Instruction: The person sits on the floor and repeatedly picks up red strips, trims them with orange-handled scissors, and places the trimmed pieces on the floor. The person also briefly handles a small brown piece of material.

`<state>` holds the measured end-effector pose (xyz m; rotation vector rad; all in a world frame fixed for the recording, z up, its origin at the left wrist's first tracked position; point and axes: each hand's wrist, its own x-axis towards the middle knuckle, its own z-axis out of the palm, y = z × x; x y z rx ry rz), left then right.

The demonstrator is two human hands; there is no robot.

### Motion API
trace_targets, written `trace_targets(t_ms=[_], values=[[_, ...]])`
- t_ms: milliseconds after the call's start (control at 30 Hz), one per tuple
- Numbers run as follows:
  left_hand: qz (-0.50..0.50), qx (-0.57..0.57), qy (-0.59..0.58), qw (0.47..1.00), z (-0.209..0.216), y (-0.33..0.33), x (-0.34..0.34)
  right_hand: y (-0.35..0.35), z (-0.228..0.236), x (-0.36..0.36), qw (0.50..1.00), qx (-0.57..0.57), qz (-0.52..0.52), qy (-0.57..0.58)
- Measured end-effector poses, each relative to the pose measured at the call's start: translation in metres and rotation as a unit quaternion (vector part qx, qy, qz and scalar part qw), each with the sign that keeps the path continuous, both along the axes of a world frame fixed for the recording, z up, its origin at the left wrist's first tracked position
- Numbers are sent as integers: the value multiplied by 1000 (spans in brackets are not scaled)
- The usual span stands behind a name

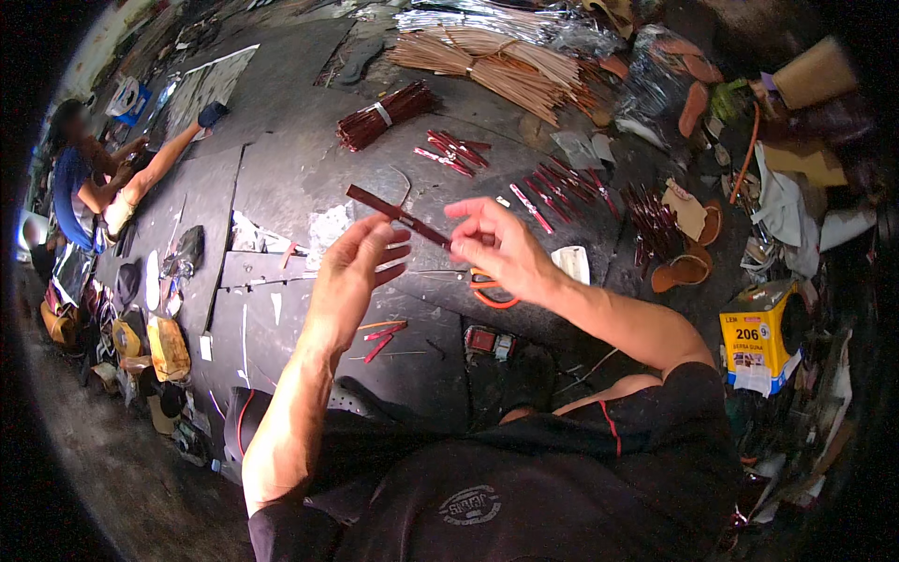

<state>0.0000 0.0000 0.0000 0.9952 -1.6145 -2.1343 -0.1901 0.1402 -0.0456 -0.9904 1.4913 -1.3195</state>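
Observation:
A dark reddish-brown strip [372,199], apparently leather, is held slantwise in front of me. My left hand [348,267] pinches it from below near its middle, with the other fingers loosely extended. At the strip's lower right end, the thumb and a finger of my right hand [506,251] close on it; the remaining fingers are curled apart. Just under my right hand lie orange-handled scissors [494,298] on the dark floor. A few small red and orange strips [382,339] rest nearer to me, right of my left forearm.
Ahead lie a tied dark-red bundle [386,114], small red strip bundles [453,152] and a large tan bundle [482,64]. Sandals [682,272] and a yellow can [760,337] stand at right. Another person [80,192] sits at far left, beside scattered scraps.

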Motion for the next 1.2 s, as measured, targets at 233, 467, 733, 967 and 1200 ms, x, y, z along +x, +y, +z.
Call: trace_targets(t_ms=[233,467,733,967,1200], values=[[-159,-312,-126,928,5,7,9,14,-114,-182,958,-3,-262,113],[-180,-348,-180,902,9,5,5,83,-138,-248,931,122,-321,121],[-202,-352,-189,894,7,12,-4,111,-160,-279,903,123,-382,155],[-197,-355,-190,894,2,12,-4,111,-183,-320,862,125,-447,204],[-208,-385,-205,876,-2,10,-2,89,-191,-312,828,233,-404,312]])
